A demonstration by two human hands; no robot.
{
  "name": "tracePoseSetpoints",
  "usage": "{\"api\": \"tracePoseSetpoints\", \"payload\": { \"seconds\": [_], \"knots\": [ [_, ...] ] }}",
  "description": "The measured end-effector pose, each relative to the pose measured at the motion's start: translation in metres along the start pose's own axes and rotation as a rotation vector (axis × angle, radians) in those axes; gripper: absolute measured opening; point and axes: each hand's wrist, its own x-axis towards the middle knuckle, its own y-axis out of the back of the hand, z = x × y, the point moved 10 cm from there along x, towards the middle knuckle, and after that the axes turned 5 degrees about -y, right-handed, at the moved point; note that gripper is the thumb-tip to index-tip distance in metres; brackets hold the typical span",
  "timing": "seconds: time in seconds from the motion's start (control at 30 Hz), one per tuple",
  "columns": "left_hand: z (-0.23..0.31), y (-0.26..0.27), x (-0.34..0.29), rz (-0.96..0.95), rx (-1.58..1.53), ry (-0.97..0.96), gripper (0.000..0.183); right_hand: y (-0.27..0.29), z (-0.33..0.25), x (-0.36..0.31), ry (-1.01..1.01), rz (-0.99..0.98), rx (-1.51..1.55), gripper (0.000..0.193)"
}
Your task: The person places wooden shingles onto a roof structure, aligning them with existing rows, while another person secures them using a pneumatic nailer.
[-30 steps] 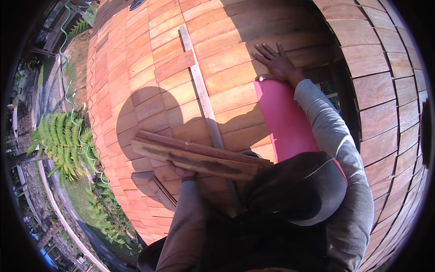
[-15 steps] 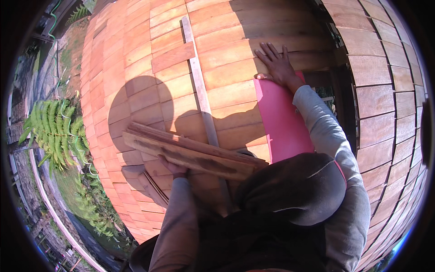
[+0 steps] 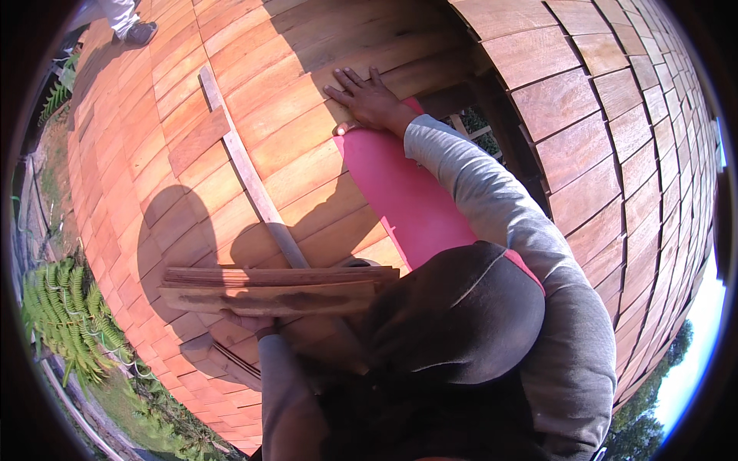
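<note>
A stack of wooden shingles (image 3: pixel 269 298) lies in the grip of my left hand (image 3: pixel 252 323), whose fingers are partly hidden beneath it. My right hand (image 3: pixel 374 101) rests flat with spread fingers on the shingled roof (image 3: pixel 304 142), at the upper end of a pink sheet (image 3: pixel 411 201). That sheet runs under my right forearm down to my dark-clad knee. A long narrow wooden batten (image 3: pixel 250 173) crosses the shingles to the left of the sheet. Against the batten lies a single loose shingle (image 3: pixel 198 143).
More shingles (image 3: pixel 234 363) are piled below my left hand. Right of the sheet, a dark gap (image 3: pixel 503 146) separates this slope from another shingled slope (image 3: pixel 580 115). Another person's shoe (image 3: pixel 141 33) stands at the far left. Ferns (image 3: pixel 65 315) grow beyond the left roof edge.
My view has swung to the right, and the other person's leg has come into sight at the upper left. Both hands keep their places on the stack and the roof.
</note>
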Motion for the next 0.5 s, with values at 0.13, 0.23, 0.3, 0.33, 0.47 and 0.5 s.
{"api": "tracePoseSetpoints", "payload": {
  "seconds": [0.13, 0.23, 0.3, 0.33, 0.47, 0.5],
  "knots": [
    [0.002, 0.004, 0.002, -0.016, 0.006, -0.02, 0.097, 0.016, 0.002, 0.01, 0.05, -0.08, 0.068, 0.109],
    [-0.003, -0.031, -0.02, -0.017, 0.018, 0.006, 0.102, 0.024, 0.004, 0.014, 0.037, -0.096, -0.05, 0.112],
    [-0.006, -0.045, -0.022, -0.12, -0.024, 0.067, 0.103, 0.019, 0.009, 0.018, 0.039, -0.023, -0.021, 0.114],
    [-0.003, -0.045, -0.019, -0.127, -0.035, 0.052, 0.102, 0.017, 0.013, 0.019, 0.04, 0.014, -0.007, 0.115],
    [0.0, -0.03, -0.017, -0.146, -0.032, 0.02, 0.101, 0.012, 0.004, 0.019, 0.049, -0.034, 0.0, 0.125],
    [0.0, -0.03, -0.018, -0.157, -0.018, 0.018, 0.102, 0.016, 0.003, 0.019, 0.04, -0.064, -0.001, 0.126]
  ]
}}
